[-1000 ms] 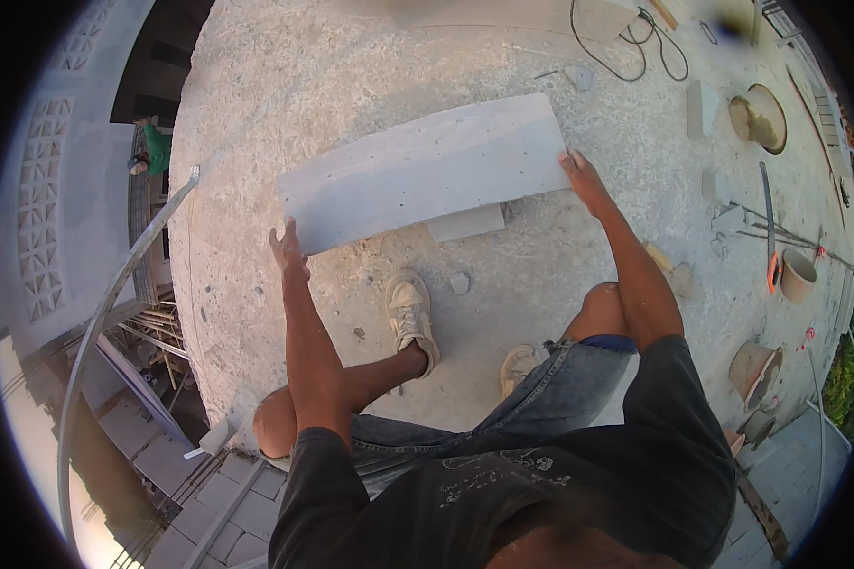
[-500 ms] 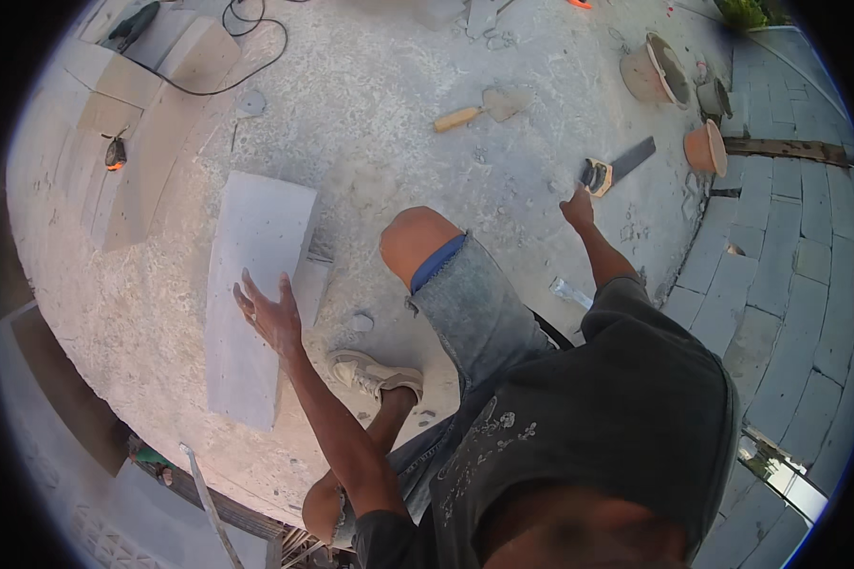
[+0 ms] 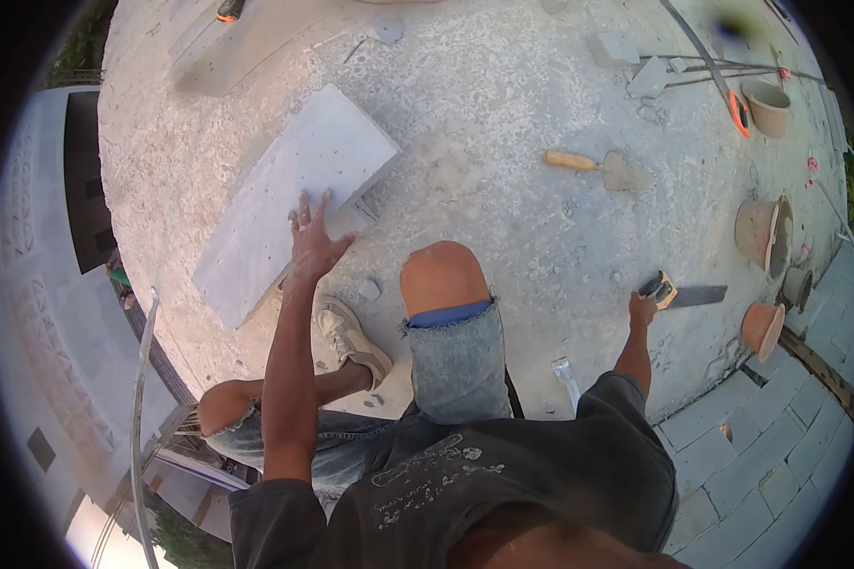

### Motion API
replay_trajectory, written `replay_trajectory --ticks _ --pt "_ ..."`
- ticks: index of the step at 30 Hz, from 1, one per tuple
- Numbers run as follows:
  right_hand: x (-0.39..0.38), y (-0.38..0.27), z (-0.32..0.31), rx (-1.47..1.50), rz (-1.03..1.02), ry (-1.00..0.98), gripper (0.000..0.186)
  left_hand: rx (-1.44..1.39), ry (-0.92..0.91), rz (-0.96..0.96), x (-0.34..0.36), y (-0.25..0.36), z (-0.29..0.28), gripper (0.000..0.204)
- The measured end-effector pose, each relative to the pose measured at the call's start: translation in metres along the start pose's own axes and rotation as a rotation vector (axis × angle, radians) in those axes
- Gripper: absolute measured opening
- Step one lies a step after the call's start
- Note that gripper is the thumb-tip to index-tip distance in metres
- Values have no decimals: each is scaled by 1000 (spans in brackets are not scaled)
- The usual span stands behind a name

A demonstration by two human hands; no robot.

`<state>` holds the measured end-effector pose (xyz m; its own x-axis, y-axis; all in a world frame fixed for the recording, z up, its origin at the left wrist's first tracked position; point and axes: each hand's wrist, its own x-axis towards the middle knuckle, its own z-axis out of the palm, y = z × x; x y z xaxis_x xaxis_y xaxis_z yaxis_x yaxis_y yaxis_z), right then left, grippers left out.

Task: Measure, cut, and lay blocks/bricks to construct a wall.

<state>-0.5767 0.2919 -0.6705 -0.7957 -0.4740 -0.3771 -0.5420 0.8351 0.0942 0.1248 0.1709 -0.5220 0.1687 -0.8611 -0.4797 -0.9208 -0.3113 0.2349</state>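
Observation:
A long pale grey block (image 3: 299, 180) lies slantwise on the rough concrete floor at the left. My left hand (image 3: 318, 245) is at its right-hand edge, fingers spread on the top face and thumb held away. Off to the right, my right hand (image 3: 641, 308) is closed at the dark and yellowish handle of a handsaw (image 3: 697, 296). The saw's dark blade points right, low over or on the floor; which one I cannot tell. My fingers on the handle are partly hidden. Another pale piece, partly covered, shows beneath the block's right side.
Ahead lies a trowel (image 3: 624, 174) with a wooden handle. Buckets (image 3: 757, 232) and an orange pot (image 3: 762, 329) stand at the right, near a wooden beam (image 3: 816, 370). An orange-handled saw (image 3: 736, 114) lies farther off. A flat metal-ended tool (image 3: 566, 379) is near my right arm.
The view has swung left, so everything appears turned clockwise. My left hand has shifted toward the block's right edge. My right hand remains at the handsaw's handle.

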Motion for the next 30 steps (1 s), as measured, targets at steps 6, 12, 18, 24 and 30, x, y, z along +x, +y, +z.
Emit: replay_trajectory --ticks 6,12,18,24,30 --pt "61 15 6 -35 -97 41 76 -71 -32 -55 -3 8 -1 95" --pt "-19 -33 3 78 -135 -23 73 -67 -117 -91 -2 8 -9 98" --pt "-111 -71 -78 724 -136 154 60 -55 -135 -94 -1 2 -7 97" --pt "-271 -187 -203 1325 -511 -15 31 -45 -141 -76 9 0 0 96" --pt "-334 -253 -245 1024 -856 -299 28 -80 -163 -94 20 2 4 93"
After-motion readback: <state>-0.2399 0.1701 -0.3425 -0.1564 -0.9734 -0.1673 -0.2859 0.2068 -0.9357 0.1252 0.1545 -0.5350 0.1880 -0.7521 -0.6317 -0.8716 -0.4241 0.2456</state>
